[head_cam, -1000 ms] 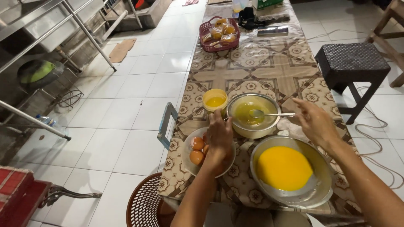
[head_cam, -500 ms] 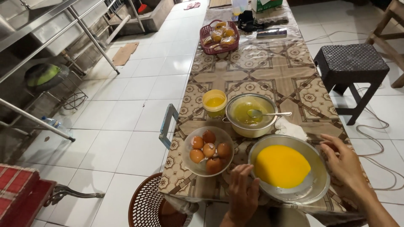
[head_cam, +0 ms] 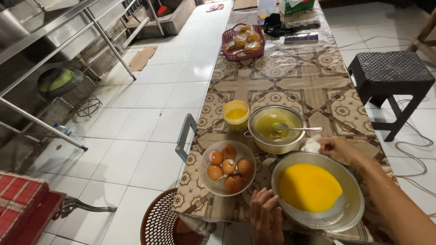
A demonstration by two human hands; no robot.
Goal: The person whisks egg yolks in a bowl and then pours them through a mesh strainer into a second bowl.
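Big metal pan (head_cam: 349, 213) of yellow batter sits at the table's (head_cam: 290, 77) near edge, between both hands. Left hand (head_cam: 265, 218), fingers spread loose, rests empty just beside its rim. Right hand (head_cam: 338, 149) closes on the white cloth (head_cam: 311, 145) just beyond the pan.

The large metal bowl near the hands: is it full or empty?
Partly full: yellow liquid covers the base of the large metal bowl, with bare wall above.
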